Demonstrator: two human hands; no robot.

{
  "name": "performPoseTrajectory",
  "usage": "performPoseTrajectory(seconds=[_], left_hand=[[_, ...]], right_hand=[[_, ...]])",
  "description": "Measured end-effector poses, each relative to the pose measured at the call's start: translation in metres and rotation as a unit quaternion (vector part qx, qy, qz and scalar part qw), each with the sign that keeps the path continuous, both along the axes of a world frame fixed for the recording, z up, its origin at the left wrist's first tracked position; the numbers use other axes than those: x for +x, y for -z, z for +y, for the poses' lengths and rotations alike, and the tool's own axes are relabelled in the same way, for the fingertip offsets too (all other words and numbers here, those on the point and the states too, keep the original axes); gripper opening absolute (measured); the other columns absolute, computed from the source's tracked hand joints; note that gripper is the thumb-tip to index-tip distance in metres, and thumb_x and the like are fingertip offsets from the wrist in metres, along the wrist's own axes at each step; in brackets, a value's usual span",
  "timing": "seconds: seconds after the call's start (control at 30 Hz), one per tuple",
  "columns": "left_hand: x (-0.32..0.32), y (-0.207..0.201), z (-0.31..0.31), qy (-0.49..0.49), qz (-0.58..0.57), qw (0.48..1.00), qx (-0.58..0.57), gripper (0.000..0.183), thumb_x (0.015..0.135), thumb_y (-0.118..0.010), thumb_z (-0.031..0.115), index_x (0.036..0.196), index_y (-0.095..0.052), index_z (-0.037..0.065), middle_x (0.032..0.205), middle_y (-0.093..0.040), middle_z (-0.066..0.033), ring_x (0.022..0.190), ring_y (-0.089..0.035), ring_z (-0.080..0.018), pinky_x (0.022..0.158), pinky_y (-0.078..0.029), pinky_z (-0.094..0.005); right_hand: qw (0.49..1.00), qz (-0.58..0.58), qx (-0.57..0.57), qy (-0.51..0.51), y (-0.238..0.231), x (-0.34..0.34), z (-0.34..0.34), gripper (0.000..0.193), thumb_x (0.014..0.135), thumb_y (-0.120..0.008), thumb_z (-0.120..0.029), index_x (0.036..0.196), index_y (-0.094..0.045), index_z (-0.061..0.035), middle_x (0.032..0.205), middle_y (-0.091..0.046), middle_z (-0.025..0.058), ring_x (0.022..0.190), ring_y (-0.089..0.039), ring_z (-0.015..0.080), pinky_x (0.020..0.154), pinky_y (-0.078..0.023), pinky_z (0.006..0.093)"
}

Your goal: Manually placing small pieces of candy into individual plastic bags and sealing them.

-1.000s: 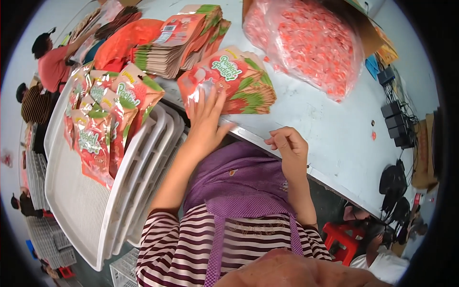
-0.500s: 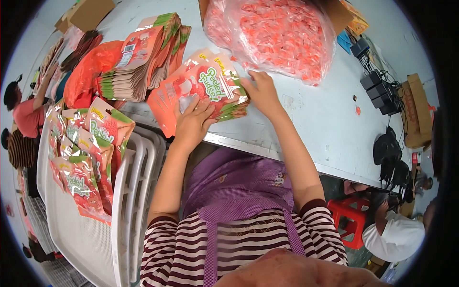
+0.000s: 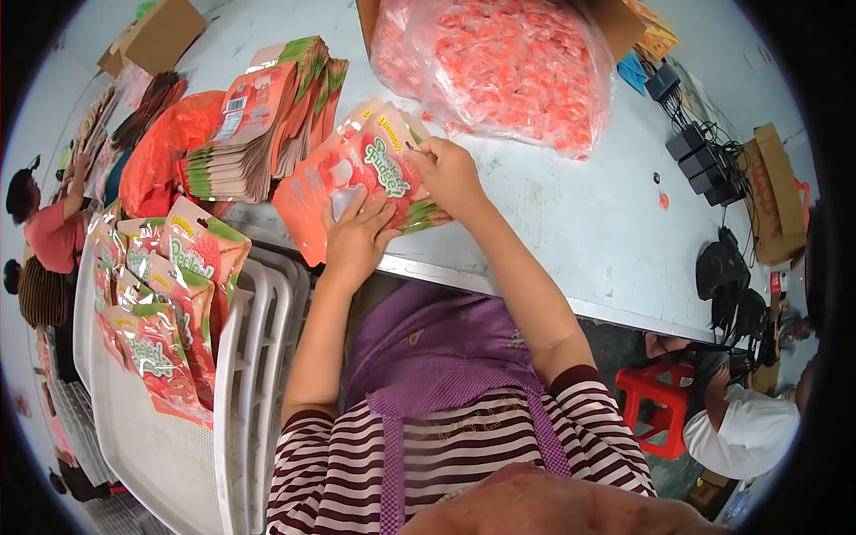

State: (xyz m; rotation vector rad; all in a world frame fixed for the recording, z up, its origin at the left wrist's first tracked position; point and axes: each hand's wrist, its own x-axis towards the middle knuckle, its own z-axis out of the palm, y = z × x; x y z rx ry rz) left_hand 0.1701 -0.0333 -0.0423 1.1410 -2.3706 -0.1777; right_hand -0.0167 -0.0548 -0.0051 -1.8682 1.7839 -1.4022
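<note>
In front of me at the table's near edge lies a fanned stack of pink and green candy pouches (image 3: 383,165). My left hand (image 3: 358,234) rests on the lower part of the top pouch, fingers stretched out over its printed front. At the stack's right edge my right hand (image 3: 450,176) pinches the upper corner of a pouch between thumb and fingers; how many layers it holds cannot be seen. Just left of these stands a taller pile of flat pouches (image 3: 259,134), fanned with green ends outward.
A big clear bag of wrapped red candies (image 3: 508,85) leans in a carton at the far side. Plump pouches (image 3: 165,348) lie on stacked white trays (image 3: 230,383) at my left. Black boxes with cables (image 3: 704,165) are far right. A red stool (image 3: 655,401) and other people are nearby.
My right hand has moved left and inward from beside the stack, closing on the pouch's upper right edge. The left hand stays on the pouch.
</note>
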Motion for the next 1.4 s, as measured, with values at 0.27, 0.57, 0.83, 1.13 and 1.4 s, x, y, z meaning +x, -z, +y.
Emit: performPoseTrajectory(seconds=[0.27,0.57,0.83,1.13,1.4], left_hand=[[-0.008,-0.037,0.019,-0.004,0.461,0.819,0.341,0.035,0.080,-0.066,0.015,0.111,-0.057,0.001,0.097,-0.064,-0.0076,0.097,-0.058,-0.0157,0.088,-0.044,-0.0357],[-0.030,-0.045,0.042,-0.020,0.417,0.857,0.302,0.014,0.076,-0.070,0.008,0.085,-0.063,-0.002,0.078,-0.057,0.0003,0.070,-0.049,-0.0072,0.063,-0.041,-0.0226],[-0.026,-0.044,0.039,-0.032,0.368,0.868,0.332,0.012,0.077,-0.063,0.004,0.087,-0.066,-0.002,0.069,-0.054,-0.0021,0.061,-0.052,-0.0096,0.057,-0.043,-0.0249],[-0.030,-0.062,0.042,-0.005,0.210,0.972,0.106,0.031,0.073,-0.063,-0.001,0.104,-0.062,0.005,0.096,-0.060,-0.0174,0.081,-0.060,-0.0277,0.069,-0.048,-0.0328],[-0.029,-0.094,0.039,0.243,0.006,0.969,0.036,0.037,0.066,-0.068,0.005,0.101,-0.066,0.018,0.131,-0.045,-0.0147,0.104,-0.052,-0.0345,0.084,-0.044,-0.0399]], right_hand=[[0.907,-0.347,0.145,-0.190,-0.016,0.009,0.056,0.016,0.081,-0.065,-0.007,0.069,-0.057,0.0012,0.058,-0.051,-0.0014,0.054,-0.045,0.0064,0.049,-0.038,0.0221],[0.944,-0.273,0.026,-0.183,0.013,0.017,0.078,0.022,0.066,-0.073,-0.004,0.067,-0.051,-0.0012,0.067,-0.048,0.0032,0.058,-0.047,0.0131,0.053,-0.038,0.0282],[0.931,-0.294,0.150,-0.158,0.018,0.000,0.088,0.024,0.070,-0.071,0.002,0.065,-0.048,-0.0010,0.076,-0.053,0.0017,0.072,-0.049,0.0081,0.059,-0.041,0.0237],[0.941,-0.301,0.130,-0.080,0.007,-0.015,0.097,0.031,0.070,-0.066,0.006,0.067,-0.036,-0.0033,0.092,-0.058,0.0103,0.080,-0.048,0.0081,0.068,-0.044,0.0236],[0.937,-0.278,0.153,-0.146,0.024,-0.034,0.098,0.036,0.075,-0.064,0.001,0.063,-0.030,-0.0057,0.073,-0.054,0.0036,0.067,-0.039,0.0046,0.057,-0.038,0.0231]])
